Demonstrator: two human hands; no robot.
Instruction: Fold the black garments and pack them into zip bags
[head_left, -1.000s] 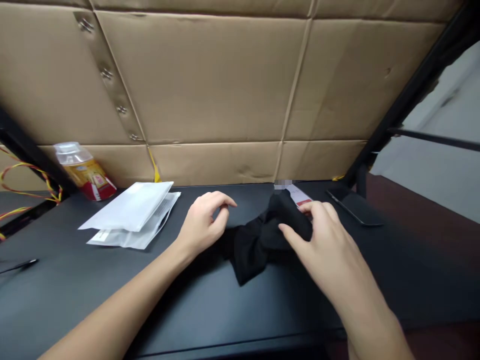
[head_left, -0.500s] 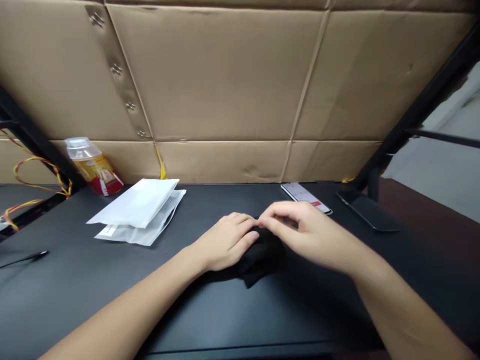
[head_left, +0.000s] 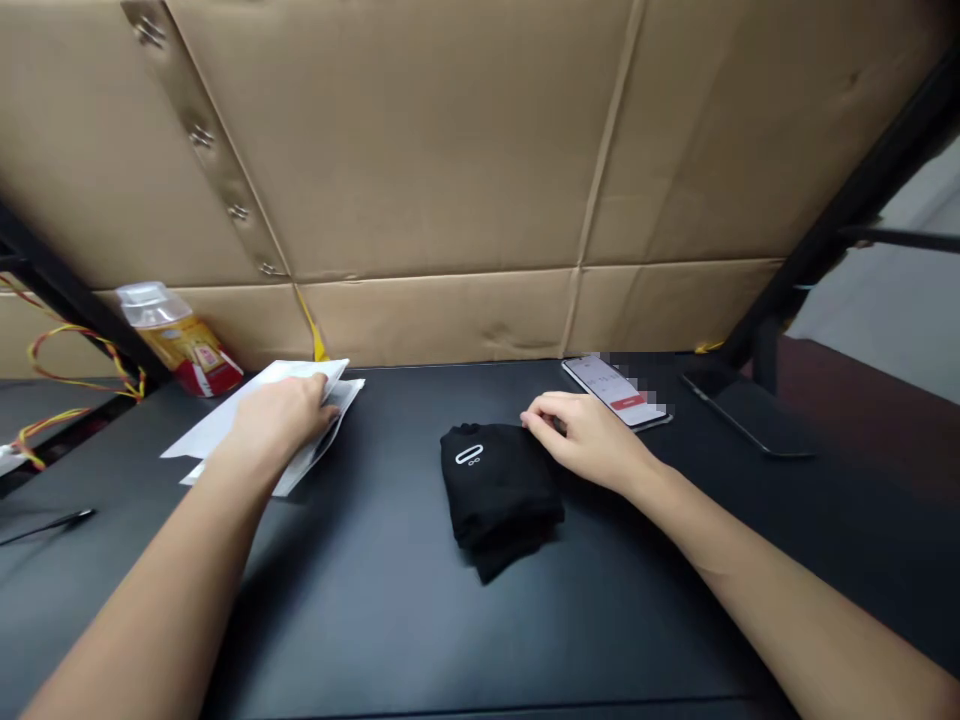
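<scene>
A folded black garment (head_left: 499, 485) with a small white print lies on the dark table, one flap sticking out at its near side. My right hand (head_left: 581, 430) is at its far right corner, fingers curled, with thumb and index fingertips together on the edge. To the left, my left hand (head_left: 281, 415) reaches over a folded white plastic bag (head_left: 225, 415). Its fingers lie on the upper layer and the thumb is at the right edge, apparently pinching that layer. The hand and forearm cover part of the bag.
A phone with a lit screen (head_left: 615, 390) lies beyond my right hand, and a dark phone (head_left: 742, 410) farther right. A bottle (head_left: 180, 340) leans at the back left near coloured wires (head_left: 75, 340). A thin black cable (head_left: 49, 525) lies at left. Cardboard (head_left: 435, 150) walls the back.
My left hand has left the black garment and moved left onto the white bag. The garment's white print now shows. My right hand stays near the garment's far right corner.
</scene>
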